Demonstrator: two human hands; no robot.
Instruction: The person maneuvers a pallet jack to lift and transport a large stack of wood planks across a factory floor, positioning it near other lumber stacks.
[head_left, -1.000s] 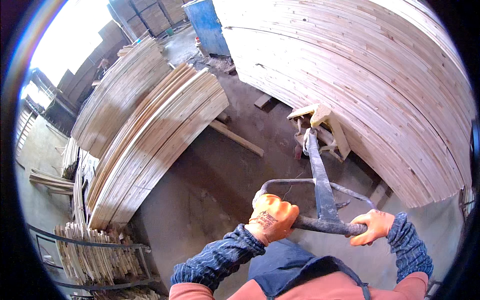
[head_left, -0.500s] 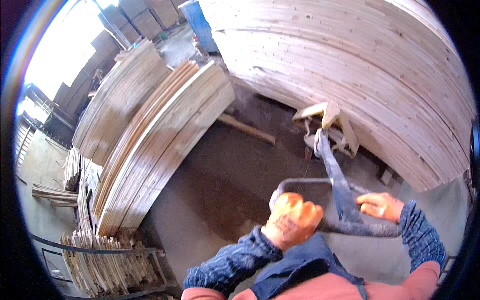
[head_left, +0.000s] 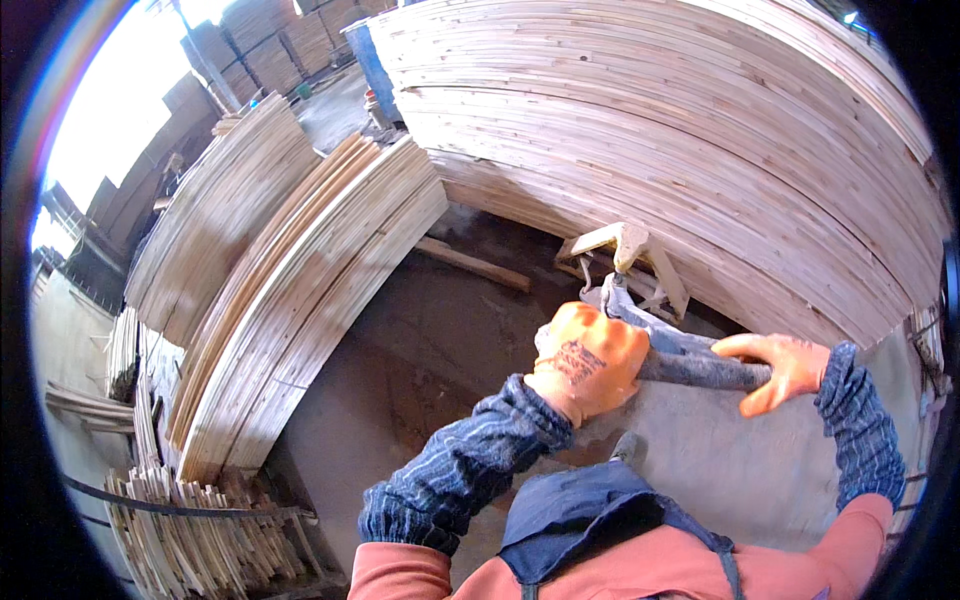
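Beyond my body stands a pallet jack, its worn yellow base [head_left: 632,240] beside the big timber stack. Its dark, scuffed handle [head_left: 700,372] reaches from the base toward me. My left hand [head_left: 592,355], in an orange glove, is closed around the left part of the handle and hides that end. At the handle's right end is my gloved right hand [head_left: 790,368]; its fingers are spread, some above the bar and some below, not wrapped tightly. The jack's lower parts are partly hidden by the handle and my left hand.
A tall stack of pale boards [head_left: 640,130] fills the far right. Leaning panels [head_left: 320,300] stand at the left, with bundled thin strips [head_left: 200,535] at the near left. A loose wooden beam [head_left: 475,265] lies on the floor. A blue bin [head_left: 368,60] stands at the back.
The handle has swung up and away from me, with both hands following. My right hand's fingers have spread wider at the handle's end. The view has shifted slightly.
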